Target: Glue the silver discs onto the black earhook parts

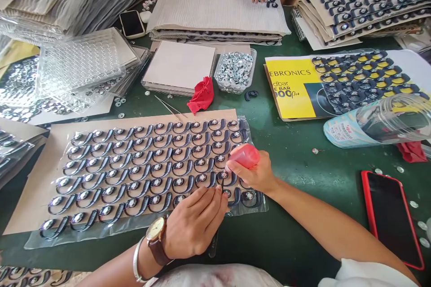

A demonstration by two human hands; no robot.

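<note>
Hook [232, 182], one: near the card's [35, 193] right end, long axis roughly crosswise; beyond left hand [197, 222], left of right hand [258, 172], both near. Left: pinching tweezers [213, 245], tip at hook. Right: wrapped around red bottle [245, 157], nozzle at hook.

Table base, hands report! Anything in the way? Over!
Left hand pinching slim black tweezers. Right hand gripping rounded red bottle. Both tips at one black curved piece with shiny round top. Similar pieces crowd close around.
</note>
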